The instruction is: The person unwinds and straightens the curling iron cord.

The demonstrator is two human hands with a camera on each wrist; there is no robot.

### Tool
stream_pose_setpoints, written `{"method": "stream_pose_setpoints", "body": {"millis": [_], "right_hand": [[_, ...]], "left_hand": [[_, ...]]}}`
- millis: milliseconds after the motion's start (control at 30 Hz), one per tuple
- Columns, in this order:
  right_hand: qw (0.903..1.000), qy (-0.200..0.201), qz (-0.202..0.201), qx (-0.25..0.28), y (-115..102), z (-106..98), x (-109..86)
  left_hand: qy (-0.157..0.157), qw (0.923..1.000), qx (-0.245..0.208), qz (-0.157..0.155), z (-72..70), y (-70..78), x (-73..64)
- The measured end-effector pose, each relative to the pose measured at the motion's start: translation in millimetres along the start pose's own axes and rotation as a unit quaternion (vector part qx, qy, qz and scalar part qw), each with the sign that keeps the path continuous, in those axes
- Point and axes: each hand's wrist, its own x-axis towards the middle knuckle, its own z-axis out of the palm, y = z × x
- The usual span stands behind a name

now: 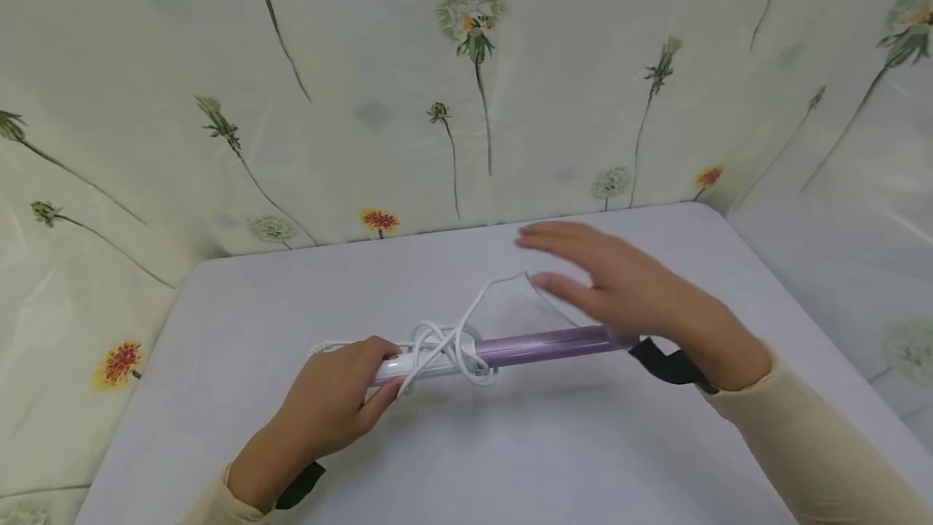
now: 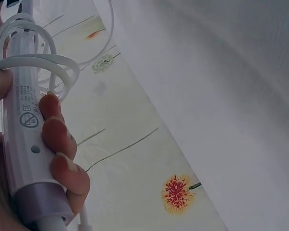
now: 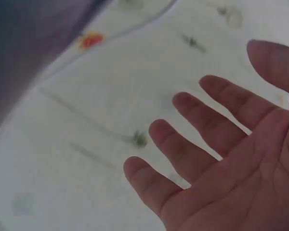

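Note:
A hair iron with a purple barrel (image 1: 543,348) and a white handle (image 2: 26,130) is held over the table, lying nearly level in the head view. My left hand (image 1: 338,391) grips the handle, thumb on one side and fingers curled round the other. White cord (image 1: 455,347) is looped loosely several times round the iron where handle and barrel meet. One strand arches up and runs behind my right hand (image 1: 619,278). That hand, slightly blurred, is raised by the barrel's far end; in the right wrist view its fingers (image 3: 197,125) are spread and hold nothing.
A white-covered table (image 1: 583,444) lies beneath both hands. Behind it and at the sides hangs a pale curtain (image 1: 350,104) printed with dandelions and flowers. Black straps (image 1: 670,363) sit at both wrists, next to beige sleeves (image 1: 802,444).

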Motion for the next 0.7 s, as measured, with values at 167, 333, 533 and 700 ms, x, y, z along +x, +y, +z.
{"method": "stream_pose_setpoints", "body": {"millis": [167, 333, 533, 700], "right_hand": [[0.9835, -0.093, -0.106, -0.114, -45.6, 30.7, 23.3], [0.9731, -0.019, -0.148, -0.176, -50.2, 45.2, 20.9], [0.9821, -0.003, -0.126, -0.140, -61.9, 45.0, -12.5], [0.9908, -0.081, -0.023, -0.105, -53.4, 58.6, -41.5]], "left_hand": [[0.010, 0.9996, 0.021, 0.017, 4.5, -3.2, -1.4], [0.006, 0.9994, 0.033, 0.009, 6.7, -8.0, -3.2], [0.026, 0.9989, 0.012, -0.036, 11.4, -22.6, -6.2], [0.034, 0.9967, -0.037, -0.063, 10.1, -30.3, -7.3]]}}
